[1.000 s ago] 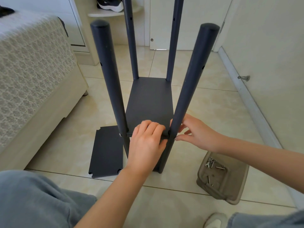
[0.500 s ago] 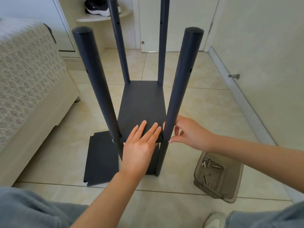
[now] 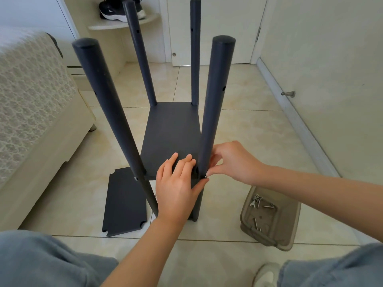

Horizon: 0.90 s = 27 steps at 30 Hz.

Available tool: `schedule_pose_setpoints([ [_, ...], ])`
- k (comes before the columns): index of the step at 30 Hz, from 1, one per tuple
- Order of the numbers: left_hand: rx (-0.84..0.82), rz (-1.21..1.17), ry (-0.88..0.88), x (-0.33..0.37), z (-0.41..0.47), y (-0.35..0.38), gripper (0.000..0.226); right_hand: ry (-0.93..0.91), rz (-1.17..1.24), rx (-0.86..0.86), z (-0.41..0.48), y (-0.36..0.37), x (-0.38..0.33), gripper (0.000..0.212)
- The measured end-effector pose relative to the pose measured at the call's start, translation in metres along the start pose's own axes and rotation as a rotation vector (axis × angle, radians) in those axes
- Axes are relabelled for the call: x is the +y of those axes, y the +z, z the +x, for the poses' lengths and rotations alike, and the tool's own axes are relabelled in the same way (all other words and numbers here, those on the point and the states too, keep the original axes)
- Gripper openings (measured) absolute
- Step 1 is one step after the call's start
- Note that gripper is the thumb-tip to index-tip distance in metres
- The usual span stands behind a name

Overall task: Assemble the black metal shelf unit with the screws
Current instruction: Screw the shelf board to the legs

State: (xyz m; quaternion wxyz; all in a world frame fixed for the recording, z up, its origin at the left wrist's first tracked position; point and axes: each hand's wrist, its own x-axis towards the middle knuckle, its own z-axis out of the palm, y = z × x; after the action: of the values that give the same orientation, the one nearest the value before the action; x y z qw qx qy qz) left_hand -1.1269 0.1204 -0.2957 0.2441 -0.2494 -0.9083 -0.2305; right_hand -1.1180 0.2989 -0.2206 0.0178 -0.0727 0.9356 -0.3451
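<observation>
Four black round metal posts stand on the glossy cream tiled floor round one black rectangular shelf panel fixed between them; one spare black panel lies flat by the near left post, and one translucent grey plastic tray of loose silver screws sits to the right. Since half a second ago the thumb of the left hand has moved against the near right post, its straight fingers still flat on the fixed panel's near right corner, where the right hand still pinches one small screw at the joint. The floor runs between a lace-covered beige sofa, white doors and a pale wall.
</observation>
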Motion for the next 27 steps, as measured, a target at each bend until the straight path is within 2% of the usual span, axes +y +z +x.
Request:
schedule_pose_setpoints([
  [3,-0.001,-0.007,-0.011,0.0,-0.001,0.002,0.05,0.009,0.034,-0.008,-0.002,-0.002,0.003,0.018],
  [6,-0.004,-0.009,-0.018,0.002,-0.002,0.003,0.047,0.013,0.078,-0.027,-0.004,-0.006,0.007,0.013],
  [11,-0.024,-0.031,-0.069,0.006,-0.004,0.001,0.045,0.056,-0.06,-0.202,-0.015,-0.015,0.034,0.015],
  [18,0.002,-0.019,-0.087,0.009,-0.006,0.005,0.038,0.304,-0.162,-0.449,-0.069,-0.004,0.116,0.018],
  [27,0.024,0.063,-0.035,0.0,-0.01,0.016,0.041,0.484,-0.307,-0.56,-0.11,0.045,0.208,0.023],
])
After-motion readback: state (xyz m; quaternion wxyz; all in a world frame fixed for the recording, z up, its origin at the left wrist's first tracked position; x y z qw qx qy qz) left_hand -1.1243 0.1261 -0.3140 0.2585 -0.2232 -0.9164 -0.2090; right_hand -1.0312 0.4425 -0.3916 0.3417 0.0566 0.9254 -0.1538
